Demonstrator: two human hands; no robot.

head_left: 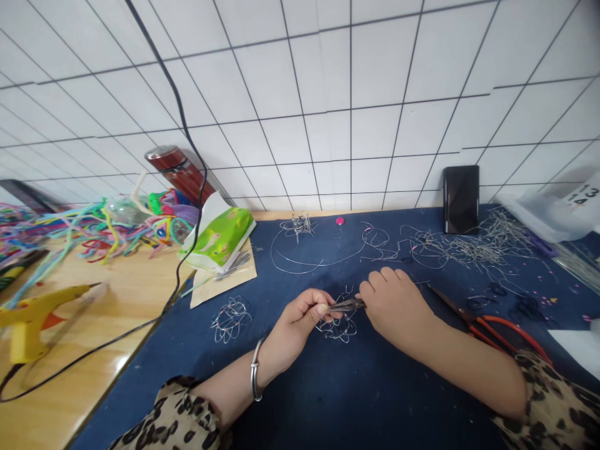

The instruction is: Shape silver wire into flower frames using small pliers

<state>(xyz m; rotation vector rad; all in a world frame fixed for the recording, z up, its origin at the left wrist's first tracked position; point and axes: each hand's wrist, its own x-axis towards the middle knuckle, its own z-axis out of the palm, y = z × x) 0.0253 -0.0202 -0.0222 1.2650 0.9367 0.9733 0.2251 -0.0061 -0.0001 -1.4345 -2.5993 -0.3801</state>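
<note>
My right hand (396, 306) is closed round the handles of a pair of pliers (347, 305), whose jaws point left. Thumb and fingers of my left hand (309, 314) pinch thin wire right at the tip of the jaws. Just below the pliers shows a looped wire piece (344, 331), shaped like a flower; my left fingers cover part of it. A similar wire flower (231, 320) with small pink spots lies apart on the blue mat (300, 394), to the left of my hands.
Orange-handled scissors (487, 328) lie near my right forearm. Loose wire (497, 240) is heaped below a black phone (461, 200) leaning on the wall. To the left are a tissue pack (225, 234), a yellow glue gun (35, 319), its black cord (180, 262) and coloured pipe cleaners (94, 228).
</note>
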